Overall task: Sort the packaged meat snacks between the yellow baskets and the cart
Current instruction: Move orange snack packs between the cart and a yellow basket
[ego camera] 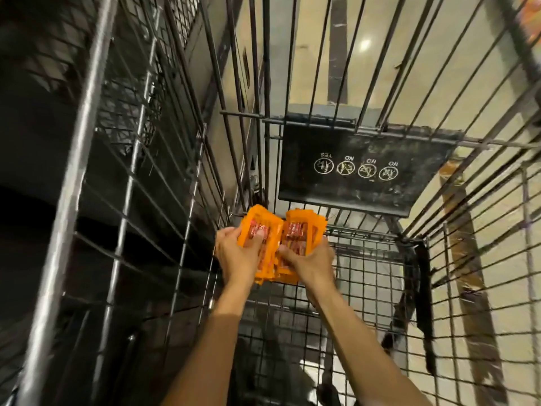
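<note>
L hand [234, 256] & R hand [313, 263] clasping 1 orange snack stack [257, 222] each (2 total), in cart [377, 268]

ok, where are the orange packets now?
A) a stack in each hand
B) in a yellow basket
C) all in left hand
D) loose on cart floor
A: the left hand and right hand each grip a stack of orange packets inside the wire cart.

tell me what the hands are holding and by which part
The left hand grips the left stack of orange snack packs at its near end, thumb on top; the right hand grips the right stack likewise.
</note>
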`<control>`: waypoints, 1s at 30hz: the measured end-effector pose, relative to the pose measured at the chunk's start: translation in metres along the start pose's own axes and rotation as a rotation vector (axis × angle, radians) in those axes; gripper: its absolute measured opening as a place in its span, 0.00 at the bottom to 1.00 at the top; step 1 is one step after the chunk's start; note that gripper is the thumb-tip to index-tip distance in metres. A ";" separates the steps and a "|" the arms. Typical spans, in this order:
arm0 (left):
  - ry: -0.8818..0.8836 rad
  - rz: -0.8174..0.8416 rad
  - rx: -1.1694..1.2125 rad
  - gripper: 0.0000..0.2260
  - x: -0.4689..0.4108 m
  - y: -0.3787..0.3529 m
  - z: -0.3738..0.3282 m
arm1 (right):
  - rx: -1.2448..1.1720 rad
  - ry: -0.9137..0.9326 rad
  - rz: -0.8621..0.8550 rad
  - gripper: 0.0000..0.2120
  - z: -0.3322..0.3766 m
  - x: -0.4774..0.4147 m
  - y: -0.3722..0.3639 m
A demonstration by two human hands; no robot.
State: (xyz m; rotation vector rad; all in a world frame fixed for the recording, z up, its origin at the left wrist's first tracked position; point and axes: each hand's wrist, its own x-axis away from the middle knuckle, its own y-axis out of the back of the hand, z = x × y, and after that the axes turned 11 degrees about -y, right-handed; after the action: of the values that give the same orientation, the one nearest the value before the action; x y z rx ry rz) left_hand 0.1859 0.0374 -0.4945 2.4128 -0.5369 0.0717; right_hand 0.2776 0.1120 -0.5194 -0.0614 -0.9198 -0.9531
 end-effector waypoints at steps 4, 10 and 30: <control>-0.041 0.008 -0.017 0.06 0.000 -0.004 -0.001 | 0.068 -0.026 -0.093 0.37 -0.007 0.000 -0.003; 0.021 0.039 0.017 0.17 -0.001 0.000 0.003 | 0.106 -0.031 -0.068 0.36 -0.006 0.000 -0.006; -0.002 0.239 0.034 0.14 -0.009 0.021 0.013 | -0.201 -0.157 0.336 0.14 0.023 0.011 0.004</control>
State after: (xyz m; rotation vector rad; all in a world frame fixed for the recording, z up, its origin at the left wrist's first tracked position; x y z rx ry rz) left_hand 0.1684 0.0178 -0.4940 2.3710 -0.8295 0.1821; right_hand 0.2685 0.1168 -0.4952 -0.4535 -0.9190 -0.7300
